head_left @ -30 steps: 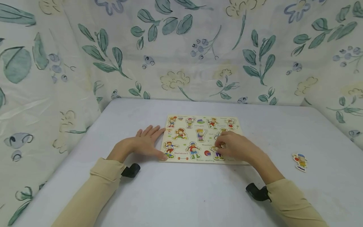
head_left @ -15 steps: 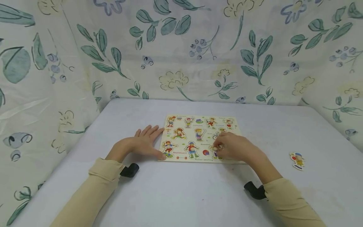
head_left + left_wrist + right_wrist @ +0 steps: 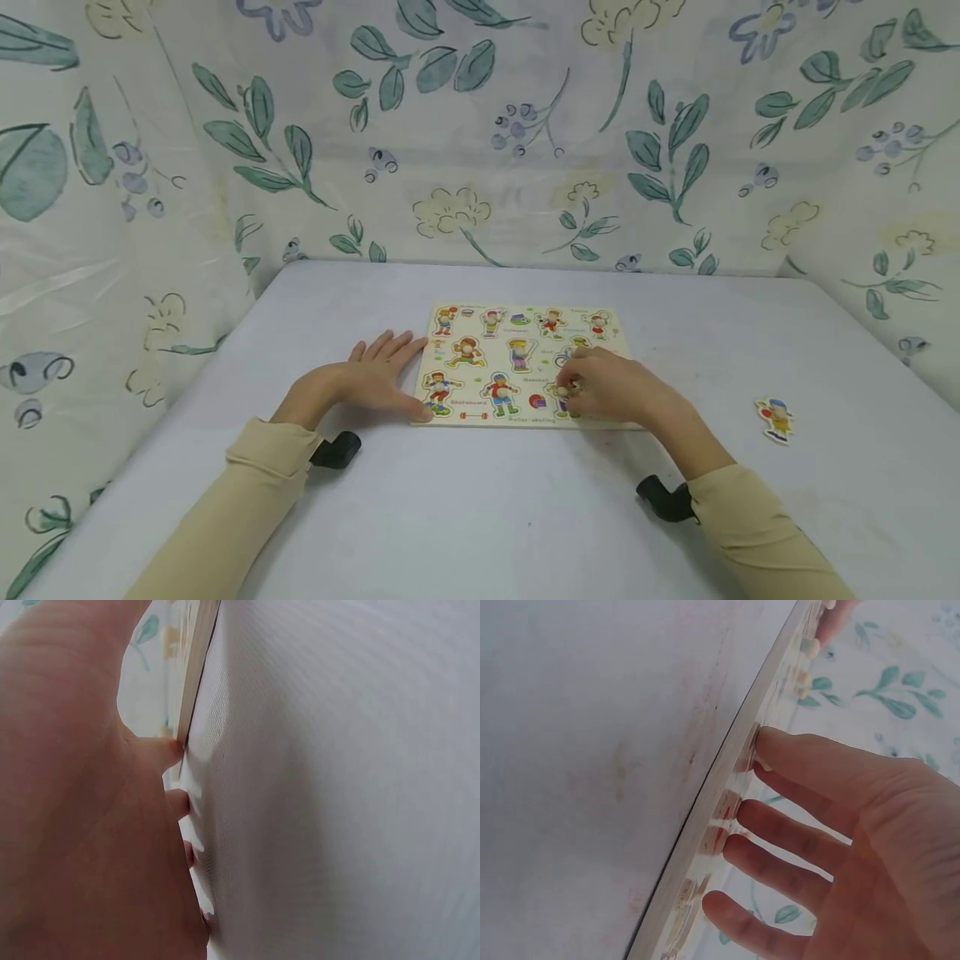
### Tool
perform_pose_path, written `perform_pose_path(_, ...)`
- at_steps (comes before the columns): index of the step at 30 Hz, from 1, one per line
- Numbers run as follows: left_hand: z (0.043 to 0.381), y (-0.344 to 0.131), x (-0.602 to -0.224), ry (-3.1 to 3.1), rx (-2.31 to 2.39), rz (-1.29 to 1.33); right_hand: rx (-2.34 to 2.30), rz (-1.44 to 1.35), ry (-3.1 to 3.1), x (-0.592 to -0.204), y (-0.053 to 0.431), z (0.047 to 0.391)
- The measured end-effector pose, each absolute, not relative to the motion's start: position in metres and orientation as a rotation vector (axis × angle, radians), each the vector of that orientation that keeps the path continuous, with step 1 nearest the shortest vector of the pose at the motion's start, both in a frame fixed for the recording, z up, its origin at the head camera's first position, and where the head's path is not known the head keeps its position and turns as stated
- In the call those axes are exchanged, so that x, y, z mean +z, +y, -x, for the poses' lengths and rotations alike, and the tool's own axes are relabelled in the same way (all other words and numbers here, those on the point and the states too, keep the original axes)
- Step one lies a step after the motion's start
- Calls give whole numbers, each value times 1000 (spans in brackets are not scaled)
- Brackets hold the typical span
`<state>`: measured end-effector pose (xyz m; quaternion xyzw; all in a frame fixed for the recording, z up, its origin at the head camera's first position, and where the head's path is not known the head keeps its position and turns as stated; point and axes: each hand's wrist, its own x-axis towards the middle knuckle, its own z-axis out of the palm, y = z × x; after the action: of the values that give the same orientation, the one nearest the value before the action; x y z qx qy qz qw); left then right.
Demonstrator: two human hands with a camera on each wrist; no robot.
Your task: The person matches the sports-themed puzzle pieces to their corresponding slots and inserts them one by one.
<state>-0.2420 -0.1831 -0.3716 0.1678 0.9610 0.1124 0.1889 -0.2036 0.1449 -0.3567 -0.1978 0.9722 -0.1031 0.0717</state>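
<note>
A wooden knob puzzle board [image 3: 480, 398] printed with sports figures lies on the white table. My left hand [image 3: 378, 385] is flat with fingers spread beside its left edge, the thumb resting at the near left corner. At the lower right of the board, my right hand [image 3: 611, 385] pinches the knob of a figure puzzle piece [image 3: 561, 403] between thumb and index finger. In the right wrist view, the other fingers of the right hand [image 3: 810, 832] extend over the board's face. That hand covers the board's right part.
A loose puzzle piece [image 3: 776, 419], a figure in a blue cap, lies on the table [image 3: 480, 517] to the right of the board. Floral cloth [image 3: 465, 133] hangs behind and at both sides. Black wrist cameras sit under both cuffs.
The head view has shifted a little, so everything sits slightly farther left. Both hands keep nearly the same places at the board, the right fingers still at the lower right piece.
</note>
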Motion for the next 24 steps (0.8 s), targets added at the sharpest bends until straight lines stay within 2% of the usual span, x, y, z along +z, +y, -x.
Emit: perform_pose_path(24, 241, -184, -371, 2698, 340, -479, -358, 606, 2934, -360, 148, 201)
